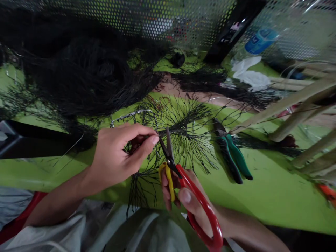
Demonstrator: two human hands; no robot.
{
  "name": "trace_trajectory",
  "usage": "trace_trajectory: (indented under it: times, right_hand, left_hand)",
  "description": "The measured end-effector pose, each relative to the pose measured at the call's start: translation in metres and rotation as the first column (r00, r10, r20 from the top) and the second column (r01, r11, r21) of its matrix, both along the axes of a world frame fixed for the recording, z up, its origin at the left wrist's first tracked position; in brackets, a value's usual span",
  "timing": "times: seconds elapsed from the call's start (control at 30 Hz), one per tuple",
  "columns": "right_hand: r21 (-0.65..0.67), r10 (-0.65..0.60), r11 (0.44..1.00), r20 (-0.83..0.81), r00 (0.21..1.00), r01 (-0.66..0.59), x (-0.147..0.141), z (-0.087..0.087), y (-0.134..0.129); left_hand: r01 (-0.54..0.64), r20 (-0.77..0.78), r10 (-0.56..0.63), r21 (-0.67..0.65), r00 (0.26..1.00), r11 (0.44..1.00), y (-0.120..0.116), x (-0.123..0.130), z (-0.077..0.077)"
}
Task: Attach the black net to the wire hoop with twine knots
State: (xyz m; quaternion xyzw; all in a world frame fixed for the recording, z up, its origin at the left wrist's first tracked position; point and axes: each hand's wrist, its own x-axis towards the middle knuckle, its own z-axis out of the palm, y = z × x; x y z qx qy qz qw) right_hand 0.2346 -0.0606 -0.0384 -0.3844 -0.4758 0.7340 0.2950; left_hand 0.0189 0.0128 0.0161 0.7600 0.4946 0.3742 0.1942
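My left hand (122, 154) pinches dark netting strands between thumb and forefinger, near the middle of the table. Black knotted netting (183, 127) fans out behind and to the right of the fingertips, and some hangs below the hand toward the table's front edge. In my right hand (194, 196) is a pair of scissors (202, 203) with one red and one yellow handle. Their blades are parted and point away from me, with one tip close to the left thumb. Whether a strand lies between the blades I cannot make out.
A large heap of black netting (86, 73) fills the back left. Green-handled pliers (232, 154) lie to the right on the green table (273, 196). Wooden sticks (294, 101) jut in from the right. A perforated metal panel (157, 17), white plastic (250, 73) and a blue-labelled bottle (261, 40) are behind.
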Motion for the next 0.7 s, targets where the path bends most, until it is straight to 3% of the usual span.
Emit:
trace_trajectory:
  times: [0.1,0.23,0.7]
  right_hand:
    - [-0.017,-0.012,1.0,-0.016,1.0,0.012,0.0,0.005,0.002]
    - [0.085,-0.064,0.995,0.102,0.993,0.056,-0.002,0.013,0.004]
    - [0.197,-0.028,0.98,0.198,0.98,-0.012,-0.001,0.009,0.007]
  left_hand:
    - [0.016,0.014,-0.016,-0.029,1.0,0.999,-0.002,0.002,-0.001]
    - [0.035,0.038,-0.033,-0.069,0.999,0.997,-0.005,0.005,-0.003]
    - [0.051,0.092,-0.041,-0.117,0.995,0.992,-0.003,0.003,-0.003]
